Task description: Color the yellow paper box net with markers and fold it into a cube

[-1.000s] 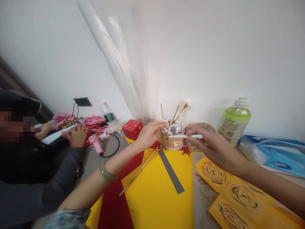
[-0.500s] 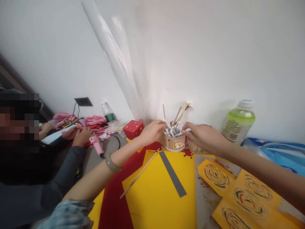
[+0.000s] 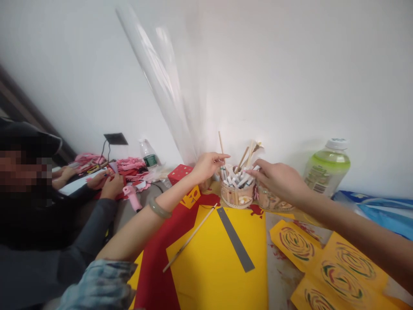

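I am pinching a white marker (image 3: 251, 173) in my right hand (image 3: 277, 181), lowering it into the pen holder (image 3: 236, 192). My left hand (image 3: 208, 165), fingers loosely spread, is steadying the holder's far rim; I should be keeping the marker upright.

We have brought our right hand (image 3: 277, 178) leftward from mid-frame right to the rim of the pen cup (image 3: 237, 194), and the white marker (image 3: 250, 173) it carried level a second ago now dips tip-first among the others. Our left hand (image 3: 208, 164) has left the cup's side and lifted slightly, fingers spread toward the upright sticks (image 3: 221, 144).
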Tool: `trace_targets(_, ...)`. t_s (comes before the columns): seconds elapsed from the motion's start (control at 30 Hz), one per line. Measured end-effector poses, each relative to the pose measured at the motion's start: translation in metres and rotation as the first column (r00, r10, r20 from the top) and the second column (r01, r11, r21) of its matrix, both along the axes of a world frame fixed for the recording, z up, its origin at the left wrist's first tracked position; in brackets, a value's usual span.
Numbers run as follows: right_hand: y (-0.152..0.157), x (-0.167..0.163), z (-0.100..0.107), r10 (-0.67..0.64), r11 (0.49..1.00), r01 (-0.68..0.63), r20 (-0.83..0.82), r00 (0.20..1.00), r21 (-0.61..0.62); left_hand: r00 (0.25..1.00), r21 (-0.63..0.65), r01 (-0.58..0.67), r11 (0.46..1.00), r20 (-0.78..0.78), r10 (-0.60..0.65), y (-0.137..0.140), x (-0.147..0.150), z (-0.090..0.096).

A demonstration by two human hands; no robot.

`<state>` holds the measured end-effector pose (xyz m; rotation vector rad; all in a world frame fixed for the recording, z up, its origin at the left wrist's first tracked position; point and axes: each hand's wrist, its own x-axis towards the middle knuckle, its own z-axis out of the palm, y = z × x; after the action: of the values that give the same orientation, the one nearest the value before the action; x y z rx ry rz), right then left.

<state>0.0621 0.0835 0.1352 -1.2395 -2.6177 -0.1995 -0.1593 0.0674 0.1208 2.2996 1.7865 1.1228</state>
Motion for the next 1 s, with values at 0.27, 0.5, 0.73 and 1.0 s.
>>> trace_targets(0.27, -0.006, -0.016, -0.011, 0.038, 0.999, -0.037, 0.124, 0.992, -0.010, 0.989, 0.125, 0.042, 0.991, 0.139, -0.059, -0.009, 0.004, 0.018)
trace_targets(0.5, -0.010, -0.013, -0.025, 0.064, 0.998, -0.068, 0.148, 0.987, 0.017, 0.977, 0.188, 0.060, 0.980, 0.192, -0.096, -0.020, 0.008, 0.030)
trace_targets(0.73, -0.012, 0.003, -0.020, 0.059, 0.990, -0.074, 0.125, 0.990, 0.121, 0.975, 0.137, 0.079, 0.987, 0.196, -0.105, -0.021, 0.016, 0.021)
trace_targets(1.0, -0.033, -0.004, -0.021, 0.345, 0.919, -0.378, 0.237, 0.908, 0.112, 0.965, 0.200, 0.012, 0.980, 0.253, -0.064, -0.015, 0.026, 0.026)
